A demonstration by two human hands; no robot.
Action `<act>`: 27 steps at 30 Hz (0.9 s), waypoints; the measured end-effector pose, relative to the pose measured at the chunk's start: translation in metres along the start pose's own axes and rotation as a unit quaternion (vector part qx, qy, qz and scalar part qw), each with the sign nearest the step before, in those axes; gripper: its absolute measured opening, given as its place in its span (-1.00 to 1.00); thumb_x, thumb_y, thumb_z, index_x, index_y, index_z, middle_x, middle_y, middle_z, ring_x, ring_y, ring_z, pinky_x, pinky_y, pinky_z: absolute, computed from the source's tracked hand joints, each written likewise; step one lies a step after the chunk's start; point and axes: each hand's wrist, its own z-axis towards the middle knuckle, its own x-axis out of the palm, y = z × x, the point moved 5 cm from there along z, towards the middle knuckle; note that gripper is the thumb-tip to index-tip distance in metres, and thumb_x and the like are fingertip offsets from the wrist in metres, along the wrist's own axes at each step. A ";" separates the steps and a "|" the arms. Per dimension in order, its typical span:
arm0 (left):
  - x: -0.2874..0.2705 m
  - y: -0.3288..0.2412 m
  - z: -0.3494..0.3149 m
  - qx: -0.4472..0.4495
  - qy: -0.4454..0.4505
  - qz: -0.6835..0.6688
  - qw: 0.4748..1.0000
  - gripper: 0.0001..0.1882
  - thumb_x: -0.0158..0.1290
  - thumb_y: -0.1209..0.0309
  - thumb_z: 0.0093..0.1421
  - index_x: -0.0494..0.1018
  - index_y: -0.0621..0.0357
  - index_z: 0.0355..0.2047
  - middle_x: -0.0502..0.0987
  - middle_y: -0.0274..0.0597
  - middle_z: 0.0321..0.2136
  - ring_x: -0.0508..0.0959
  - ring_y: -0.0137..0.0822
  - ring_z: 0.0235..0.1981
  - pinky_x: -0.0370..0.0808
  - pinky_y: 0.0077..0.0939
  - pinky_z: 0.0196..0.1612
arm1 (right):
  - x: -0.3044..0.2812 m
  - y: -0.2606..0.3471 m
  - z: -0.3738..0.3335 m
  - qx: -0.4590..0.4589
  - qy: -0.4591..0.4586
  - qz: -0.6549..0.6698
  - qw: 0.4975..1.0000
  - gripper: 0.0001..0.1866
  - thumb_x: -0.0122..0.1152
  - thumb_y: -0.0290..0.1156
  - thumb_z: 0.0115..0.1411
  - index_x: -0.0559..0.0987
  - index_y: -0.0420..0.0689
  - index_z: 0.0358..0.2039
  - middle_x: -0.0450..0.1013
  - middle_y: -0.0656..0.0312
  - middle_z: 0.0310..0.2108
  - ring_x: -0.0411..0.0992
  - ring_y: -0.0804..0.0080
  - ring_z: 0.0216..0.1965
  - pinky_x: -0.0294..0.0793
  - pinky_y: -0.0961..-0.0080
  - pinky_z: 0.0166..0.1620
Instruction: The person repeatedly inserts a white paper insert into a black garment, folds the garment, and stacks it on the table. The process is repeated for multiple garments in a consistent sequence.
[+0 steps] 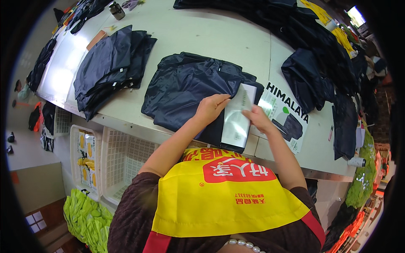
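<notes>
Pale flat worktop point(190, 36): left hand point(211, 109) and blurred right hand point(258, 119) meet at a glossy white rectangular packet point(236, 126), faintly green-lettered, on folded navy fabric point(185, 84); grip cannot be told from here.

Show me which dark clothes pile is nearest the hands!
The middle pile, with left hand and right hand at it; left pile and right heap lie farther off.

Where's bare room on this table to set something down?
The widest bare patch of table lies beyond the middle garments, between the left dark stack and the far dark heap. A narrower gap separates that stack from those garments. The right is more crowded, with the heap and printed sheet.
</notes>
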 end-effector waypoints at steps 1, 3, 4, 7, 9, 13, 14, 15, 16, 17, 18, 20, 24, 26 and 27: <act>0.003 0.000 -0.001 0.004 -0.004 -0.012 1.000 -0.79 0.04 0.42 0.12 0.49 0.29 -0.27 0.54 0.03 -0.36 0.56 -0.12 -0.33 0.46 -0.48 -0.26 | 0.019 0.015 0.003 -0.024 -0.022 0.031 0.999 -0.81 0.06 -0.37 0.16 0.47 -0.18 -0.25 0.44 0.34 -0.47 0.40 0.61 -0.52 0.42 0.66 -0.49; 0.002 0.003 0.001 0.002 -0.018 -0.010 1.000 -0.80 0.04 0.43 0.13 0.48 0.30 -0.27 0.53 0.03 -0.37 0.56 -0.13 -0.33 0.46 -0.49 -0.27 | 0.037 0.008 0.027 -0.050 -0.039 0.073 0.995 -0.80 0.05 -0.37 0.16 0.45 -0.16 -0.22 0.44 0.33 -0.44 0.40 0.62 -0.51 0.40 0.66 -0.51; -0.001 0.007 0.002 0.000 -0.025 -0.009 1.000 -0.80 0.03 0.44 0.13 0.48 0.31 -0.28 0.53 0.03 -0.38 0.56 -0.13 -0.34 0.46 -0.50 -0.27 | 0.044 0.012 0.033 -0.040 -0.050 0.081 0.995 -0.79 0.02 -0.34 0.18 0.45 -0.16 -0.22 0.44 0.31 -0.42 0.40 0.60 -0.47 0.42 0.63 -0.46; -0.011 0.032 0.002 -0.034 -0.049 -0.010 0.998 -0.79 0.01 0.44 0.16 0.46 0.31 -0.23 0.54 -0.02 -0.35 0.56 -0.30 -0.34 0.45 -0.54 -0.27 | 0.054 0.008 0.057 -0.028 -0.061 0.212 0.975 -0.74 -0.07 -0.29 0.22 0.45 -0.18 -0.20 0.46 0.25 -0.36 0.42 0.52 -0.37 0.44 0.54 -0.29; -0.015 0.050 0.002 -0.135 -0.005 -0.095 0.986 -0.76 -0.05 0.45 0.20 0.43 0.29 -0.15 0.52 -0.09 -0.41 0.52 -0.33 -0.38 0.43 -0.55 -0.29 | 0.056 -0.001 0.068 -0.024 -0.003 0.357 0.934 -0.71 -0.12 -0.26 0.24 0.44 -0.19 -0.18 0.46 0.20 -0.31 0.42 0.46 -0.30 0.43 0.48 -0.20; -0.018 0.069 -0.009 -0.039 -0.050 -0.043 0.997 -0.77 -0.08 0.50 0.17 0.43 0.24 -0.16 0.47 -0.06 -0.34 0.49 -0.16 -0.29 0.41 -0.46 -0.21 | 0.056 -0.001 0.068 -0.011 0.108 0.513 0.851 -0.70 -0.13 -0.39 0.23 0.38 -0.21 -0.06 0.44 0.15 -0.20 0.46 0.37 -0.21 0.45 0.45 -0.10; -0.019 0.064 -0.011 -0.002 -0.057 -0.004 0.998 -0.77 -0.08 0.50 0.16 0.44 0.23 -0.17 0.46 -0.06 -0.32 0.48 -0.10 -0.26 0.41 -0.43 -0.18 | 0.056 -0.003 0.065 -0.010 0.094 0.473 0.876 -0.70 -0.13 -0.43 0.22 0.38 -0.21 -0.05 0.44 0.15 -0.19 0.46 0.38 -0.21 0.47 0.46 -0.10; -0.018 0.063 -0.011 0.014 -0.052 0.011 0.999 -0.77 -0.07 0.50 0.15 0.44 0.22 -0.18 0.46 -0.06 -0.30 0.47 -0.11 -0.24 0.40 -0.42 -0.16 | 0.056 -0.004 0.064 -0.010 0.081 0.432 0.898 -0.70 -0.12 -0.48 0.21 0.37 -0.22 -0.05 0.44 0.15 -0.19 0.47 0.38 -0.21 0.48 0.48 -0.10; -0.016 0.060 -0.011 0.030 -0.046 0.026 0.998 -0.77 -0.06 0.50 0.14 0.44 0.21 -0.18 0.46 -0.07 -0.29 0.46 -0.11 -0.21 0.39 -0.40 -0.13 | 0.060 -0.001 0.063 0.023 0.070 0.369 0.926 -0.69 -0.10 -0.59 0.17 0.37 -0.19 -0.05 0.45 0.18 -0.21 0.48 0.39 -0.26 0.53 0.48 -0.16; -0.015 0.058 -0.011 0.046 -0.041 0.040 0.997 -0.77 -0.06 0.50 0.13 0.45 0.20 -0.18 0.46 -0.08 -0.27 0.45 -0.11 -0.19 0.38 -0.39 -0.11 | 0.064 0.002 0.058 0.038 0.027 0.293 0.955 -0.68 0.00 -0.53 0.15 0.36 -0.18 -0.04 0.47 0.20 -0.28 0.50 0.39 -0.35 0.55 0.46 -0.29; -0.013 0.060 -0.012 0.017 -0.023 0.023 0.999 -0.75 -0.03 0.46 0.12 0.44 0.18 -0.16 0.45 -0.08 -0.23 0.42 -0.10 -0.13 0.35 -0.34 -0.05 | 0.063 0.005 0.059 0.018 0.011 0.124 0.992 -0.63 0.05 -0.47 0.13 0.34 -0.20 -0.02 0.48 0.13 -0.32 0.51 0.36 -0.33 0.54 0.44 -0.29; -0.010 0.058 -0.006 0.001 -0.030 0.037 0.999 -0.72 -0.01 0.43 0.12 0.43 0.16 -0.14 0.44 -0.07 -0.21 0.40 -0.09 -0.11 0.33 -0.33 -0.03 | 0.060 0.027 0.057 -0.137 -0.087 -0.173 0.971 -0.59 0.08 -0.35 0.09 0.34 -0.31 -0.10 0.48 -0.11 -0.43 0.53 0.18 -0.39 0.50 0.30 -0.37; 0.001 0.050 -0.003 0.018 -0.015 0.125 0.992 -0.62 0.00 0.30 0.10 0.39 0.07 -0.05 0.37 -0.02 -0.07 0.33 -0.03 0.00 0.27 -0.29 0.05 | 0.064 0.041 0.058 -0.069 -0.208 -0.452 0.864 -0.75 -0.12 -0.34 0.13 0.38 -0.29 -0.34 0.48 -0.16 -0.43 0.51 0.03 -0.38 0.51 0.19 -0.32; 0.007 0.053 -0.006 0.063 -0.013 0.166 0.984 -0.60 0.01 0.31 0.07 0.41 0.06 -0.05 0.37 -0.01 -0.07 0.34 -0.03 -0.01 0.28 -0.26 0.05 | 0.063 0.033 0.063 -0.090 -0.224 -0.481 0.843 -0.79 -0.12 -0.37 0.12 0.41 -0.25 -0.36 0.49 -0.09 -0.47 0.52 0.04 -0.38 0.52 0.21 -0.34; 0.006 0.050 -0.007 0.056 -0.001 0.161 0.985 -0.59 0.02 0.28 0.07 0.41 0.04 -0.04 0.37 0.02 -0.07 0.33 -0.01 0.00 0.27 -0.24 0.05 | 0.063 0.036 0.058 -0.086 -0.232 -0.473 0.846 -0.80 -0.08 -0.39 0.10 0.42 -0.27 -0.39 0.48 -0.10 -0.48 0.52 0.06 -0.39 0.52 0.22 -0.34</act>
